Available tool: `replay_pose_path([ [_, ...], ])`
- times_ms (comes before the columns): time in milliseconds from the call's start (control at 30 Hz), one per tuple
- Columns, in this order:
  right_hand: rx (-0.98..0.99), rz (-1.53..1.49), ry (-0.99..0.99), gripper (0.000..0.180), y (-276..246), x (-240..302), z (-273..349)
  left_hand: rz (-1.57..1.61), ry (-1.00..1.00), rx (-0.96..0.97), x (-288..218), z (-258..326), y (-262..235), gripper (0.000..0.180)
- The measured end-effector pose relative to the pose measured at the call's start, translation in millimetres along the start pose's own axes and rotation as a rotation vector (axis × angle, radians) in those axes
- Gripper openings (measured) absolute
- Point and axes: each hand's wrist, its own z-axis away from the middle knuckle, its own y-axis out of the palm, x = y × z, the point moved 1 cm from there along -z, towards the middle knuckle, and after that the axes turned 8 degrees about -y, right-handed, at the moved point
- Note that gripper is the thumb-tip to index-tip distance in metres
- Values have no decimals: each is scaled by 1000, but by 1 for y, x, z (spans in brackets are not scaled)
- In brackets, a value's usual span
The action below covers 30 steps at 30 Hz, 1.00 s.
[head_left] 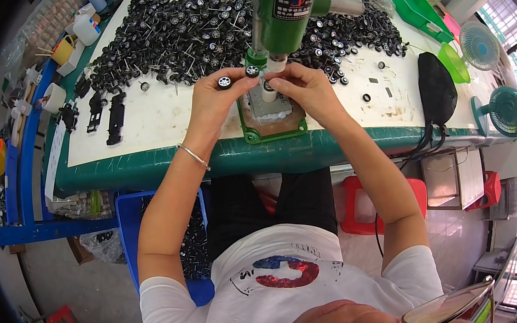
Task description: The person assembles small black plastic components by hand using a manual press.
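Observation:
My left hand [217, 96] is closed at the left side of a green hand press [287, 16]. Its thumb and forefinger pinch a small black toy wheel [251, 71] with a silver hub. A second toy wheel [224, 82] shows against the back of the same hand; whether an axle joins the two is hidden. My right hand [311, 93] is closed too, its thumb and fingertips on another small wheel [268, 86] at the top of a white post [269, 95]. The post stands on the press base [275, 131], below the ram's white tip [276, 64].
Heaped wheels and axles [195, 36] cover the table's far part. Black toy chassis [116, 118] lie at left, a loose black ring [366, 98] at right. A black cloth bag [437, 89] hangs over the right edge near a green fan [505, 111]. Below stands a blue bin [128, 229].

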Motion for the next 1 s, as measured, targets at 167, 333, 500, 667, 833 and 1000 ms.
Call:
replay_pose_path([
  [167,-3,374,-243,19,-1,13,0,45,19,37,-4,2,1,19],
  [333,171,415,-124,25,-11,24,-7,3,16,31,-7,0,5,19],
  [500,134,210,-23,37,-24,15,-5,16,16,104,-13,1,12,15],
  [667,-127,67,-47,38,-72,35,-26,50,66,129,-7,-2,20,14],
  [833,-304,-251,-328,23,-100,113,-84,49,104,122,-3,-6,27,14],
  [1000,-456,-441,-197,32,-87,200,-127,28,128,126,-8,-6,29,14],
])
